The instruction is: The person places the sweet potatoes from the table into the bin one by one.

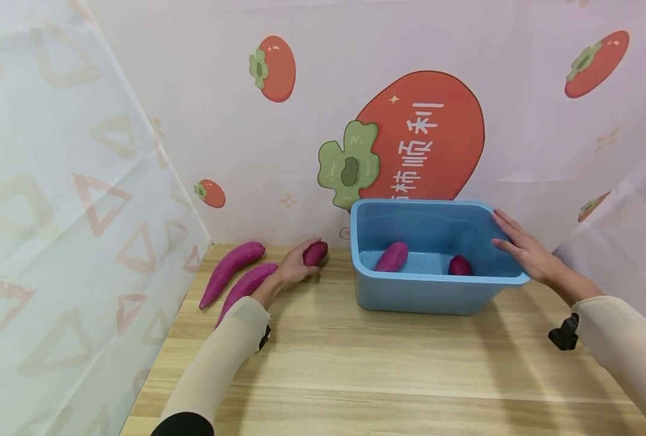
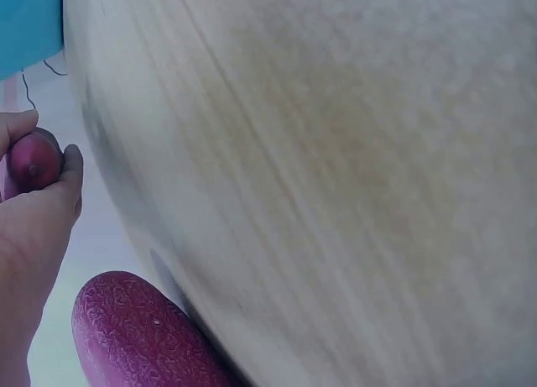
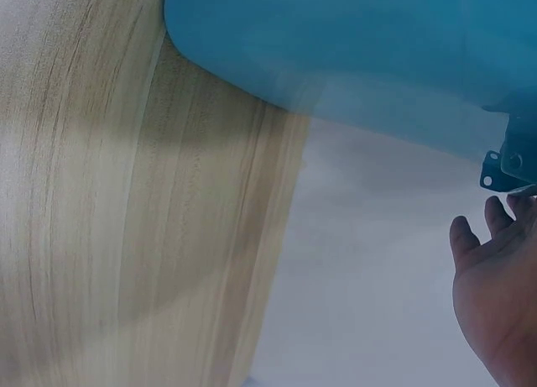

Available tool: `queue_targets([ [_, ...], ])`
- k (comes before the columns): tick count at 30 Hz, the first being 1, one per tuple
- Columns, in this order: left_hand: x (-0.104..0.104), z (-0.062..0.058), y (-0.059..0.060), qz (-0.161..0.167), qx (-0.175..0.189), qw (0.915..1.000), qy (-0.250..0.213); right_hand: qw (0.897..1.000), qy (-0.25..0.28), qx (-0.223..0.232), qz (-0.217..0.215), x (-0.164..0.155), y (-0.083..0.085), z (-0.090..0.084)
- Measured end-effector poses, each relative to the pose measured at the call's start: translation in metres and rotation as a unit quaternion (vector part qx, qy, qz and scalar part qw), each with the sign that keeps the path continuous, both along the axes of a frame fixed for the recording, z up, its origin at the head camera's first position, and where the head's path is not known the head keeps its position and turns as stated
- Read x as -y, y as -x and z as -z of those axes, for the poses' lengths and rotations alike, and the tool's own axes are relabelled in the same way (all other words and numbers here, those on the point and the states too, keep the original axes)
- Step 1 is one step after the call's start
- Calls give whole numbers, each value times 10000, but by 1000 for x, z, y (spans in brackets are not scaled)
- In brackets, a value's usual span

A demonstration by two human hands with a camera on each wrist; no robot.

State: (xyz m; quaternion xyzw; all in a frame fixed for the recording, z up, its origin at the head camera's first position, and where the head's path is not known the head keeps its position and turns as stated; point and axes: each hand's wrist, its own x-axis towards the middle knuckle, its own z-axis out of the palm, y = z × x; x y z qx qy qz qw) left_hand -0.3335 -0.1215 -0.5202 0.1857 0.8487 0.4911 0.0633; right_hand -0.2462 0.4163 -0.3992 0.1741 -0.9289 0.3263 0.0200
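My left hand (image 1: 293, 266) curls around a short purple sweet potato (image 1: 315, 253) at the back of the wooden table (image 1: 388, 363), fingers and thumb wrapped over its near end; the left wrist view shows its tip (image 2: 33, 162) pinched between my thumb and fingers. It lies just left of the blue tub (image 1: 437, 297), with a narrow strip of bare wood between it and the tub's left wall. Close behind it the table's far edge meets the printed backdrop (image 1: 279, 139), so there is little room that way.

Left of my hand lie two long sweet potatoes: the far one (image 1: 231, 270) angles toward the left curtain (image 1: 72, 230), and the near one (image 1: 248, 286) runs beside my wrist, touching or nearly touching my sleeve. The table's left edge sits just beyond them against the curtain.

My right hand (image 1: 522, 249) lies flat with straight fingers on the tub's right rim, gripping nothing; in the right wrist view the palm (image 3: 495, 295) is open beside the tub's blue wall (image 3: 336, 43). Inside the tub rest two sweet potatoes, one (image 1: 392, 256) toward the left and a smaller one (image 1: 459, 265) toward the right, well apart.

In front of the tub and between my forearms the wood is bare and wide.
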Motion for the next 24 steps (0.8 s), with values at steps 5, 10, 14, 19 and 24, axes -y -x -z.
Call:
queue_targets([
  [5,1,-2,-2,36,-61,10000,25,10000,22,21,-5,-1,0,0],
  [10,2,-3,-4,60,-139,9999,-34,10000,-8,18,-4,-2,1,2],
  [14,2,-5,-5,76,-137,9998,-84,10000,-37,25,-1,-2,1,2],
  [19,2,-8,-5,61,-207,9998,-32,10000,-59,52,12,-2,0,0],
  [24,3,-15,-5,61,-315,9995,13,9999,-71,85,33,-1,0,-1],
])
